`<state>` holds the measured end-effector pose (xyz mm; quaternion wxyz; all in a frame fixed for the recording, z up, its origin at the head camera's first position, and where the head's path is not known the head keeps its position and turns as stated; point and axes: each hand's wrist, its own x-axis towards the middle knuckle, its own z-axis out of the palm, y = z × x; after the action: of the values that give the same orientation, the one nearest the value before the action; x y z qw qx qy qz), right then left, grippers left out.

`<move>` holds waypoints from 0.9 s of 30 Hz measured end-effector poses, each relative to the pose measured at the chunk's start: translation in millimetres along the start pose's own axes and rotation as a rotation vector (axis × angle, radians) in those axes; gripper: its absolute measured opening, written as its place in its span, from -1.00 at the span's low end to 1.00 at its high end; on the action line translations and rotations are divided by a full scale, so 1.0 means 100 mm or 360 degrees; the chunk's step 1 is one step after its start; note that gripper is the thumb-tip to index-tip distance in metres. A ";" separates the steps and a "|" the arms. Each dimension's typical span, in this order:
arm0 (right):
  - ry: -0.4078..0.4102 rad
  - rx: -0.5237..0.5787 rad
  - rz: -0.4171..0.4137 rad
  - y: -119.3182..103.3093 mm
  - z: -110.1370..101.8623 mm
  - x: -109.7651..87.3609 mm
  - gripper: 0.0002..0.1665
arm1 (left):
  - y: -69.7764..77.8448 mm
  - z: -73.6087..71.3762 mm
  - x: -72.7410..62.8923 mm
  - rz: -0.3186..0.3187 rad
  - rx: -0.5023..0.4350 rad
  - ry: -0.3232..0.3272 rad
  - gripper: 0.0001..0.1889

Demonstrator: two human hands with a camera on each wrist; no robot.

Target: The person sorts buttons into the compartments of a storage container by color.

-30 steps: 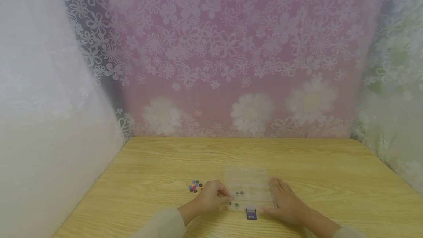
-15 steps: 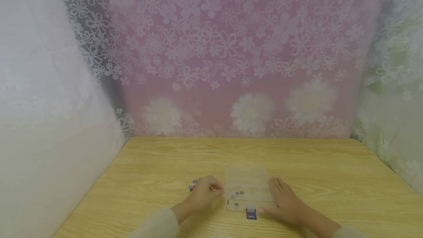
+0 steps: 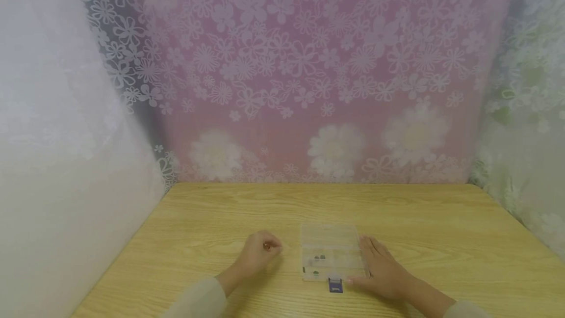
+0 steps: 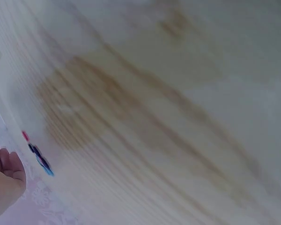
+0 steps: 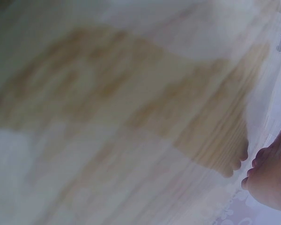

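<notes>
My left hand hovers over the small coloured discs, fingers loosely bent and thumb close to the forefinger. Through the gap by its fingers a dark reddish disc shows; most of the others are hidden in the head view. The left wrist view has the discs, red, dark and blue, in a line beyond the fingers. A clear compartment box lies with its lid folded back and its blue latch toward me. My right hand rests along the box's right side, fingers straight, thumb at the front corner.
Inside the box's left compartments lie several discs, green and dark. The wooden table ends at a pink flowered curtain. White sheeting hangs along the left edge, and another curtain along the right.
My left hand has moved left, away from the box's left side to above the loose discs, covering them. A dark disc stays in the box's front left compartment. The right hand keeps its place.
</notes>
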<state>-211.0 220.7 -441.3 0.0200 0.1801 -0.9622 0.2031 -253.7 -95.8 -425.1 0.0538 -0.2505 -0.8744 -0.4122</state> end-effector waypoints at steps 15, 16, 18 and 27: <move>0.0002 -0.0014 0.0011 0.02 0.02 0.01 0.29 | -0.23 -0.15 0.03 -0.0129 -0.0073 0.0073 -0.91; 0.0001 -0.0014 0.0012 0.02 0.01 0.01 0.29 | -0.24 -0.15 0.03 -0.0133 -0.0070 0.0079 -0.91; 0.0000 -0.0014 0.0013 0.02 0.01 0.01 0.29 | -0.27 -0.17 0.04 -0.0130 -0.0049 0.0093 -0.92; -0.0006 0.0008 0.0018 0.01 0.01 0.01 0.29 | -0.36 -0.20 0.07 -0.0105 -0.0025 0.0079 -0.92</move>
<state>-212.7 221.0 -442.8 0.0166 0.1752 -0.9628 0.2052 -279.8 -127.0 -435.3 0.0597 -0.2115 -0.8773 -0.4268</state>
